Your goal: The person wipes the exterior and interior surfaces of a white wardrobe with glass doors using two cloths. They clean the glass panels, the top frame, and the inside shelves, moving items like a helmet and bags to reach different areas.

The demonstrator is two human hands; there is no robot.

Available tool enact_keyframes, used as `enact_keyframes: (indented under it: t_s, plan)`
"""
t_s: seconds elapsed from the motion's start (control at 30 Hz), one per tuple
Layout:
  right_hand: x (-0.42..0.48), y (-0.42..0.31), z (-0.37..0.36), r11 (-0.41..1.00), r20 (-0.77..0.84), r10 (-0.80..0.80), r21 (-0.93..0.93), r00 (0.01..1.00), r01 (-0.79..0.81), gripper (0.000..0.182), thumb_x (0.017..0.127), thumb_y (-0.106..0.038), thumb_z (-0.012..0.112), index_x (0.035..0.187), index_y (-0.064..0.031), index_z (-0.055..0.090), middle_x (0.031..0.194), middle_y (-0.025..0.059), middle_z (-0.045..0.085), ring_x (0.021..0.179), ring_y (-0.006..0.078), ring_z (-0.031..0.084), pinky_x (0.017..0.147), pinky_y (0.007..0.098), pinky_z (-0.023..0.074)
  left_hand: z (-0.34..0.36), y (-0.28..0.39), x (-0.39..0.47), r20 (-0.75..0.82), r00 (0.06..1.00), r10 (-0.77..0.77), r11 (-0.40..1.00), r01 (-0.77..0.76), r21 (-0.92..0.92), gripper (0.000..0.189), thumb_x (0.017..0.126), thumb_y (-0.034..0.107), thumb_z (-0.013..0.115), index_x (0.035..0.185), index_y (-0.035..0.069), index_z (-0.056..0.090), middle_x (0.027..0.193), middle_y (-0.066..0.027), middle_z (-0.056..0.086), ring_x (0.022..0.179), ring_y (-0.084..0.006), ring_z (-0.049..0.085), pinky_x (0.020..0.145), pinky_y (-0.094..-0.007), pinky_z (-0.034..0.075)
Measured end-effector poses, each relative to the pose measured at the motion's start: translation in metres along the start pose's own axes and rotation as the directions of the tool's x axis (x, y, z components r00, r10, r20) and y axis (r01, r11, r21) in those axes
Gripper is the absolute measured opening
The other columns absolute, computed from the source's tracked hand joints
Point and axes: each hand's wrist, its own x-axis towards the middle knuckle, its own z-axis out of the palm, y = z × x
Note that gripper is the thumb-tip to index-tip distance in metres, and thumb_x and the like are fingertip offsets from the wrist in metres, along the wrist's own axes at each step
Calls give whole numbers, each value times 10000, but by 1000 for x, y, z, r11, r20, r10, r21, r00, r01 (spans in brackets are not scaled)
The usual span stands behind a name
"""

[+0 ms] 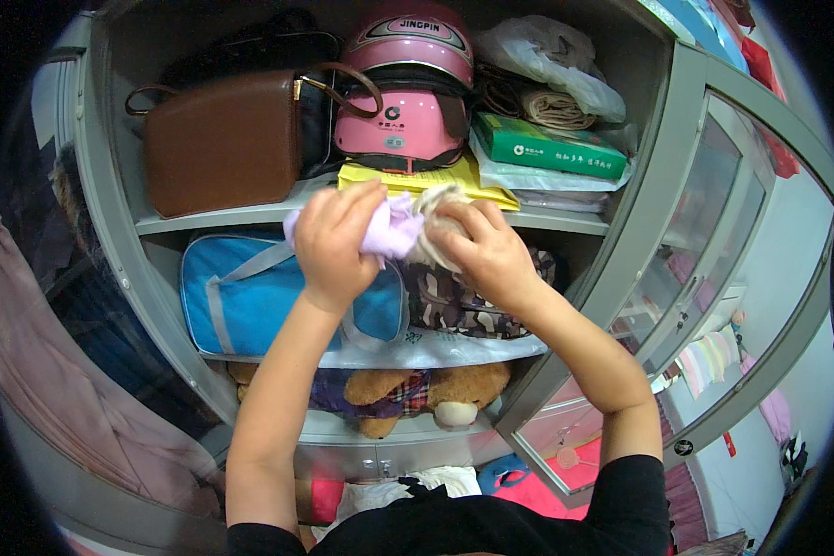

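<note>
My left hand [337, 243] is closed around a crumpled lilac cloth [391, 228]. Beside it, my right hand [486, 250] grips a bunched cream-white cloth [434, 226]; the two cloths touch. Both hands are raised before the shelf edge of a grey cabinet. Behind them on the upper shelf lies a yellow packet [424, 182] under a pink helmet [396, 125], with a darker pink helmet [410, 42] on top. A blue bag [243, 295] with grey straps and a camouflage-patterned bag [445, 299] sit on the shelf below, partly hidden by my hands and forearms.
A brown leather handbag [222, 142] stands at the upper left, a green box [549, 146] at the upper right. Teddy bears, one brown [469, 389], lie on the bottom shelf. An open glass-paned door [674, 243] borders the right side; pink fabric [48, 347] hangs at the left.
</note>
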Motion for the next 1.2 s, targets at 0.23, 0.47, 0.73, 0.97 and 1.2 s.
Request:
enact_keyframes:
  t_s: [0.23, 0.47, 0.73, 0.97, 1.2]
  plan:
    - [104, 44, -15, 980, -230, -117, -186, 966, 74, 541, 692, -41, 795, 1212, -145, 689, 1276, 59, 640, 1103, 349, 579, 953, 432, 520, 15, -28, 9, 25, 1000, 8, 981, -13, 195, 412, 640, 16, 667, 1043, 34, 752, 1133, -83, 733, 1056, -320, 612, 912, -419, 510]
    - [120, 52, 23, 990, -169, 37, -128, 985, -59, 599, 691, 9, 756, 1270, -133, 697, 1265, 80, 646, 1096, 350, 597, 949, 424, 536, 21, -29, 8, -23, 1000, -8, 989, 11, 148, 339, 623, 49, 673, 953, 73, 746, 1005, -59, 719, 1008, -331, 601, 875, -436, 507]
    - [112, 50, 15, 990, -162, -13, -139, 987, -10, 481, 745, -30, 715, 1218, -117, 707, 1196, 63, 680, 1053, 335, 602, 920, 418, 541, 23, -30, 6, -30, 999, -26, 980, 31, 198, 291, 613, 78, 711, 902, 89, 733, 984, -27, 705, 1039, -288, 607, 862, -409, 506]
    - [123, 48, 23, 986, -232, 113, -96, 966, -138, 563, 652, -16, 789, 1199, -93, 686, 1190, 82, 673, 1057, 354, 591, 931, 433, 516, 24, -30, 7, -57, 998, -7, 983, 17, 184, 290, 611, 77, 714, 900, 85, 730, 981, -29, 701, 1033, -291, 604, 862, -409, 505]
    - [101, 41, 26, 989, -97, 55, -135, 994, -68, 417, 710, 22, 684, 1103, -115, 711, 1120, 75, 683, 1003, 349, 600, 882, 427, 531, 24, -33, 3, -49, 999, -19, 985, 28, 169, 267, 604, 70, 705, 870, 82, 715, 963, -27, 693, 995, -287, 597, 837, -410, 501]
